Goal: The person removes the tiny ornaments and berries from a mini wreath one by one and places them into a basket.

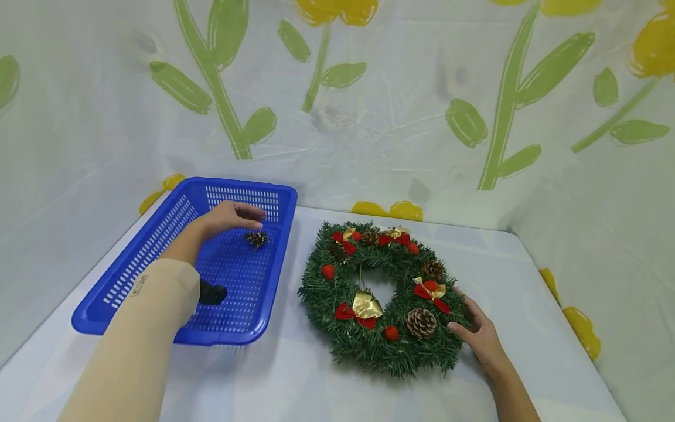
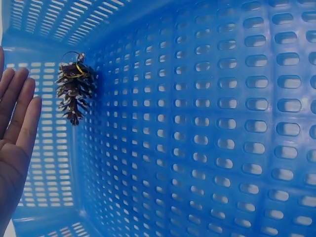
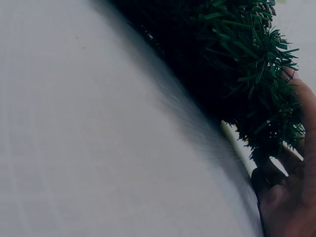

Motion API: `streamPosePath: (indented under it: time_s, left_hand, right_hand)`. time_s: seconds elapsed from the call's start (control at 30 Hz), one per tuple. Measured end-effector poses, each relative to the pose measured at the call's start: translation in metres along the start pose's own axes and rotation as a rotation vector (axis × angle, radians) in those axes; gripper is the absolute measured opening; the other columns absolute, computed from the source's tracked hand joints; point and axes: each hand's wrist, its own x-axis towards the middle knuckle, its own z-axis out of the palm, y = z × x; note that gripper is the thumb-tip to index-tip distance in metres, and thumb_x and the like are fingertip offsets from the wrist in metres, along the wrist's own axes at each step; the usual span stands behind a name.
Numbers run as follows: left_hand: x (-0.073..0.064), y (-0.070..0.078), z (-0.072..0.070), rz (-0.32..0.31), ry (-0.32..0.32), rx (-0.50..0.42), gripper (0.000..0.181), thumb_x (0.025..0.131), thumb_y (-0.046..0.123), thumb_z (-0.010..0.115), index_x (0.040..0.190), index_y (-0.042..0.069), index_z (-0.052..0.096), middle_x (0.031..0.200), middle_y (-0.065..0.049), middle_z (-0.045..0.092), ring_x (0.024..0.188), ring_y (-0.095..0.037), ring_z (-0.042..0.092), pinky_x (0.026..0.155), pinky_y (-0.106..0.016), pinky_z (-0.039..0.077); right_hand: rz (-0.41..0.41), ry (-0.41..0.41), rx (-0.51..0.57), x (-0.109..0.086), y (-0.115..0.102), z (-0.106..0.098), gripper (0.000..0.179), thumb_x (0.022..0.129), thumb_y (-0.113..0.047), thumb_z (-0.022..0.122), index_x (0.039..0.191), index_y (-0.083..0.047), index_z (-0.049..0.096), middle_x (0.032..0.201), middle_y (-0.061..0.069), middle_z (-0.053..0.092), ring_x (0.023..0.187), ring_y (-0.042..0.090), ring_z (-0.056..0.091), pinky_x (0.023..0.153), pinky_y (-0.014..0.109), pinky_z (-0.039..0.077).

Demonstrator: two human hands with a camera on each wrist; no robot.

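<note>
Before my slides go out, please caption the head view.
Left hand open over a blue basket containing a pine cone; right hand holding a decorated wreath.

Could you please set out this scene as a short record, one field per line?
Left hand: open, over the basket, near a loose pinecone
Right hand: holds the wreath at its edge
Basket: blue, perforated, pinecone inside
Wreath: green, with red-and-gold bows and pinecones
Surface: pale table
</note>
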Motion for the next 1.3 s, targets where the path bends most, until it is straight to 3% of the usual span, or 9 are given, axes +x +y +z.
streamPosePath:
  time_s: [0.13,0.33,0.37,0.47,0.6,0.73,0.97,1.17,1.3]
  left_hand:
    - [-0.001,0.01,-0.001,0.004,-0.043,-0.024,0.058,0.087,0.024,0.07,0.135,0.0,0.05,0.133,-0.022,0.053,0.127,-0.036,0.046,0.109,-0.054,0.029]
    - [-0.006,0.024,-0.004,0.034,-0.071,-0.091,0.06,0.087,0.018,0.069,0.139,-0.001,0.045,0.135,-0.023,0.05,0.129,-0.035,0.045,0.11,-0.054,0.027]
    - [-0.007,0.025,-0.004,0.043,-0.07,-0.094,0.06,0.087,0.018,0.068,0.139,-0.001,0.045,0.136,-0.023,0.05,0.129,-0.035,0.045,0.11,-0.054,0.026]
    - [-0.009,0.029,-0.005,0.055,-0.063,-0.094,0.059,0.087,0.02,0.069,0.138,0.0,0.046,0.136,-0.023,0.05,0.128,-0.034,0.046,0.11,-0.053,0.027]
    - [-0.011,0.035,-0.006,0.061,-0.026,-0.098,0.059,0.087,0.025,0.07,0.137,0.002,0.049,0.135,-0.021,0.051,0.127,-0.031,0.048,0.109,-0.05,0.031]
    - [-0.014,0.048,-0.007,0.068,0.042,-0.118,0.057,0.085,0.024,0.072,0.135,0.004,0.052,0.132,-0.016,0.056,0.123,-0.025,0.053,0.108,-0.048,0.034]
    - [-0.021,0.073,-0.006,0.121,0.095,-0.1,0.054,0.086,0.023,0.071,0.134,0.005,0.054,0.128,-0.014,0.059,0.114,-0.017,0.06,0.104,-0.046,0.039]
    - [-0.027,0.093,-0.001,0.125,0.125,-0.107,0.054,0.085,0.028,0.072,0.133,0.01,0.056,0.126,-0.01,0.062,0.111,-0.017,0.061,0.102,-0.043,0.042]
    - [-0.031,0.105,0.005,0.134,0.154,-0.129,0.052,0.085,0.026,0.072,0.132,0.013,0.057,0.125,-0.009,0.063,0.109,-0.016,0.061,0.1,-0.041,0.043]
  right_hand:
    - [0.015,-0.001,-0.01,-0.001,0.0,0.0,0.065,0.092,-0.003,0.057,0.149,-0.007,0.026,0.155,-0.002,0.024,0.131,-0.013,0.018,0.095,0.0,0.022]
    - [0.068,-0.003,-0.018,-0.001,-0.004,-0.001,0.067,0.093,-0.007,0.057,0.15,-0.007,0.023,0.155,0.022,0.014,0.144,0.03,0.009,0.091,-0.002,0.022]
    - [0.065,-0.003,-0.017,-0.001,-0.004,-0.001,0.067,0.093,-0.006,0.057,0.15,-0.007,0.023,0.155,0.023,0.014,0.145,0.03,0.009,0.092,-0.002,0.022]
    - [0.039,0.002,-0.016,0.0,-0.005,0.0,0.066,0.092,-0.004,0.058,0.15,-0.007,0.025,0.155,0.019,0.018,0.142,0.004,0.014,0.093,-0.001,0.022]
    - [0.007,0.012,-0.009,0.0,-0.003,0.0,0.065,0.091,-0.002,0.058,0.149,-0.005,0.027,0.155,0.004,0.024,0.126,-0.018,0.02,0.094,-0.001,0.023]
    - [-0.006,0.007,-0.009,-0.001,-0.002,-0.001,0.065,0.091,-0.002,0.058,0.149,-0.005,0.028,0.152,-0.009,0.027,0.127,-0.019,0.02,0.095,-0.001,0.022]
    - [-0.013,0.006,-0.022,0.0,0.001,-0.001,0.065,0.091,-0.002,0.057,0.149,-0.009,0.028,0.148,-0.018,0.028,0.128,-0.017,0.019,0.096,0.0,0.022]
    - [-0.003,0.008,-0.029,0.001,0.0,-0.001,0.065,0.092,-0.003,0.057,0.149,-0.01,0.028,0.153,-0.009,0.026,0.128,-0.017,0.019,0.095,-0.001,0.022]
    - [0.01,0.007,-0.026,0.002,-0.001,0.0,0.065,0.092,-0.004,0.057,0.149,-0.01,0.028,0.151,-0.012,0.026,0.128,-0.016,0.018,0.095,-0.001,0.022]
